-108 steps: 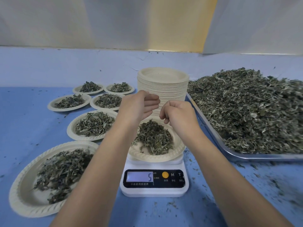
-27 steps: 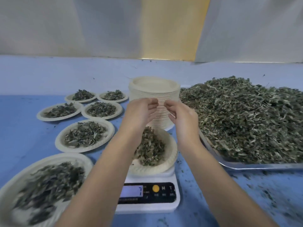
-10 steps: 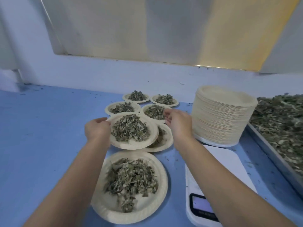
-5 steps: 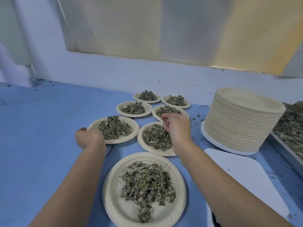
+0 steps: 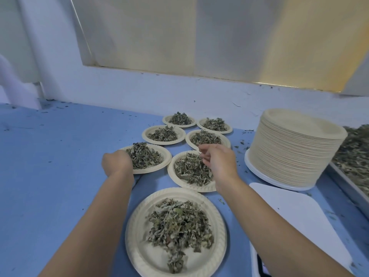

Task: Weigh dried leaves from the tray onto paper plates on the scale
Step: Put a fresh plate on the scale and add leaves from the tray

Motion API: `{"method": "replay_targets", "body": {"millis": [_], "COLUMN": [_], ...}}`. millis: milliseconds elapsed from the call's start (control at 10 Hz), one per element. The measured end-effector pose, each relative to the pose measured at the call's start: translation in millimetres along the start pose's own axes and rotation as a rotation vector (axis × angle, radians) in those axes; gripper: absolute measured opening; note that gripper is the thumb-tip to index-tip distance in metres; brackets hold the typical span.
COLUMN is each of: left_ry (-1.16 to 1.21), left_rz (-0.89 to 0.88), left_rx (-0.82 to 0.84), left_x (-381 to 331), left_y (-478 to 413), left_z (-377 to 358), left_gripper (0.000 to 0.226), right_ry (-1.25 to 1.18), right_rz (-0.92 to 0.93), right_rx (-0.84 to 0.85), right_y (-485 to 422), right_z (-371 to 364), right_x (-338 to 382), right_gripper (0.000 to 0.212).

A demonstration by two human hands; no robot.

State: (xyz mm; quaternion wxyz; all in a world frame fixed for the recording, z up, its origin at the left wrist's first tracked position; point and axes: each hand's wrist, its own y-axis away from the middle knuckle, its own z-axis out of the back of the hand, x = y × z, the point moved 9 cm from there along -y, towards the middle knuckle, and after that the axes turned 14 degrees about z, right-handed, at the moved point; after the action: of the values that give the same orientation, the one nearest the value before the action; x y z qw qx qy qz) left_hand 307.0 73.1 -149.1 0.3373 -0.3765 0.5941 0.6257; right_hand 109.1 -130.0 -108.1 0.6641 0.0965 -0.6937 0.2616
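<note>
Your left hand (image 5: 116, 162) curls round the near rim of a filled plate (image 5: 159, 167). Your right hand (image 5: 217, 164) hovers over the next plate (image 5: 176, 179), fingertips bunched; I cannot tell whether they pinch leaves. Further right: plate stack (image 5: 295, 156), scale (image 5: 295, 216), then the tray (image 5: 347, 186) of dried leaves (image 5: 355, 154).

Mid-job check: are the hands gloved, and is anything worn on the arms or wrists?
No gloves: left hand and right hand are bare. The left forearm and right forearm are bare too, no sleeve in frame. No watch, band or ring shows on the wrists or visible fingers.
</note>
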Motion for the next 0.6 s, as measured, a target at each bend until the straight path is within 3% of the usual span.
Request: {"method": "replay_targets", "body": {"millis": [300, 600], "left_ry": [-0.214, -0.123], "left_rz": [-0.129, -0.102], "left_rx": [-0.110, -0.055], "left_x": [1.7, 7.2], "left_y": [-16.3, -15.0], "left_z": [-2.9, -6.6], "left_gripper": [0.046, 0.051], "right_ry": [0.016, 0.019], "right_rz": [0.001, -0.003], "right_rx": [0.001, 0.012], "right_y": [2.5, 5.1], "right_z": [13.6, 21.3], "right_x": [3.1, 2.1], "right_gripper": [0.036, 0.037]}}
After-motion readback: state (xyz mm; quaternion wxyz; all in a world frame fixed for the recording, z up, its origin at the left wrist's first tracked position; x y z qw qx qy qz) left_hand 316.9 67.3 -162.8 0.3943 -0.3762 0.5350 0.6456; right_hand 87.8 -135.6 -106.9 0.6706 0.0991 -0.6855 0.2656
